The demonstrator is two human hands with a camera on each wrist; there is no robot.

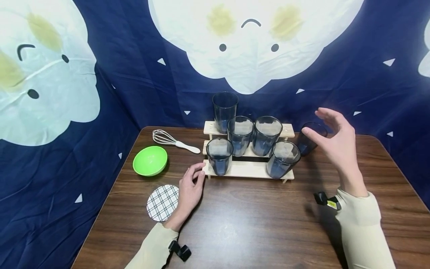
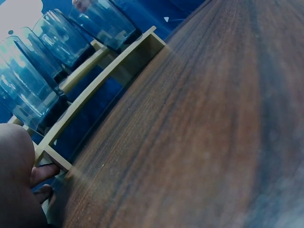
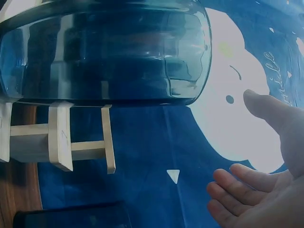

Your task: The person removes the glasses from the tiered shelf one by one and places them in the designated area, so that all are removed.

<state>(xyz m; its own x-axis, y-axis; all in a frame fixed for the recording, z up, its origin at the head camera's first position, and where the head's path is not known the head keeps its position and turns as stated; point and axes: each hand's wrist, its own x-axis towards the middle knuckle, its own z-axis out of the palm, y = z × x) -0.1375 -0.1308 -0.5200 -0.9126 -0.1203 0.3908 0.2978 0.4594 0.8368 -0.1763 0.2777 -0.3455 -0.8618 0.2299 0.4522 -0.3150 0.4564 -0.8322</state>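
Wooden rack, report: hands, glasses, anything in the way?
Left hand touching rack; right hand empty. Five glasses on rack; loose glass standing right of it. Bowl, whisk at left, probably not blocking.

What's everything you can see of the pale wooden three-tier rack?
The pale wooden three-tier rack has stepped planks on short legs, rising toward the back. It stands on the brown wooden table, carrying five translucent dark-blue tumblers: two on the front tier, two on the middle, one at the back left. The left grip appears to touch its left end.
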